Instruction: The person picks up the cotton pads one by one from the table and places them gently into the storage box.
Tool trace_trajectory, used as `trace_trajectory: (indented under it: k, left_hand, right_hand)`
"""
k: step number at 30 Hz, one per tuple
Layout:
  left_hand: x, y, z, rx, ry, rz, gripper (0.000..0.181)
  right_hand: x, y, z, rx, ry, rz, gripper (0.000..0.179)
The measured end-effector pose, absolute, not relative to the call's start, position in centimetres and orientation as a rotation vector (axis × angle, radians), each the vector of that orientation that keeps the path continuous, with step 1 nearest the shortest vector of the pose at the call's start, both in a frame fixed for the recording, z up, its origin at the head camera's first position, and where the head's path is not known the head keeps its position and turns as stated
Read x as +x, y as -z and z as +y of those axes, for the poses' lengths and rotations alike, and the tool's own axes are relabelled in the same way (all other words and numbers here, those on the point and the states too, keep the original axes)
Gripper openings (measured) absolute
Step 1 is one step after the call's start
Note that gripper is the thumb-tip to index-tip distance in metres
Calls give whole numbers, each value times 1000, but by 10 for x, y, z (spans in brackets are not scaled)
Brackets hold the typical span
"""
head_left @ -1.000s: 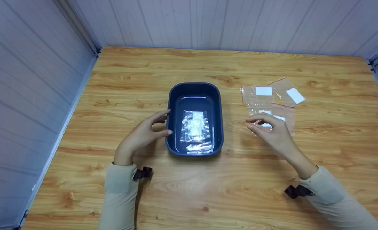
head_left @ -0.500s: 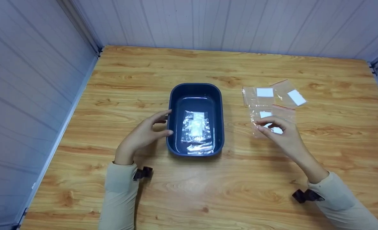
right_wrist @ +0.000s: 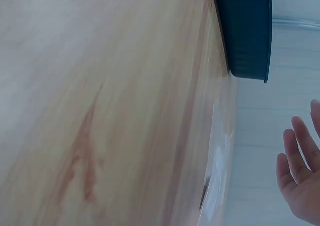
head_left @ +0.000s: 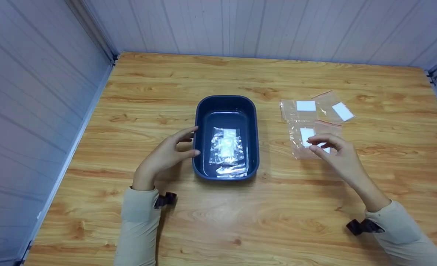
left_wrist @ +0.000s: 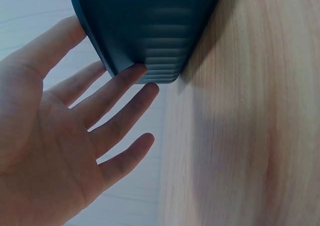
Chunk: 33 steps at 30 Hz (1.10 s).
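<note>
My left hand point(head_left: 165, 153) touches the left side of a dark blue plastic bin point(head_left: 257, 140), thumb at its rim. The left wrist view shows spread, nearly straight fingers against the bin's outer wall point(left_wrist: 145, 31). Inside the bin lies a shiny clear plastic bag point(head_left: 226, 146). To the right, my right hand point(head_left: 338, 153) hovers over several clear zip bags point(head_left: 295, 146) with white rectangles, bent fingers and thumb apart, nothing visible between them. It hides part of the front bags. In the right wrist view, this hand point(right_wrist: 302, 186) shows relaxed fingers above the bags point(right_wrist: 215, 161).
The wooden table point(head_left: 218, 221) runs under everything. A pale panelled wall point(head_left: 218, 29) closes off the back, and another wall point(head_left: 37, 111) stands along the left. Behind the front bags lie a bag with a white rectangle point(head_left: 306, 106) and a slanted one point(head_left: 342, 111).
My right hand has moved right, away from the bin and across the front bags, uncovering more of the left one. The left hand and the bin have stayed in place.
</note>
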State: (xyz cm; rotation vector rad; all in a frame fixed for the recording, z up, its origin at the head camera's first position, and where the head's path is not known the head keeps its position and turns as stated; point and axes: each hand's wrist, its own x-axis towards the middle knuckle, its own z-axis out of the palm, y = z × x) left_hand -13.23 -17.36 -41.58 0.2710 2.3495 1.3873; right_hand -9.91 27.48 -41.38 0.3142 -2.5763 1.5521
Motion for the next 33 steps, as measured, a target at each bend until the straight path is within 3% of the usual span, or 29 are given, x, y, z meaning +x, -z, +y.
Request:
trace_trajectory:
  k: [9, 15, 22, 33]
  left_hand:
    - [-132, 417, -174, 258, -1382, 2350, 70]
    - [-132, 418, -175, 260, -1381, 2353, 70]
    - [-132, 418, -175, 257, -1387, 2347, 70]
    - [-133, 419, -175, 324, -1410, 2333, 72]
  right_hand:
    - [-100, 417, 295, 238, -1480, -2633, 23]
    - [-93, 400, 292, 312, -1404, -2636, 20]
    - [-105, 426, 325, 378, -1394, -2699, 28]
    - [-109, 425, 338, 387, -1368, -2786, 33]
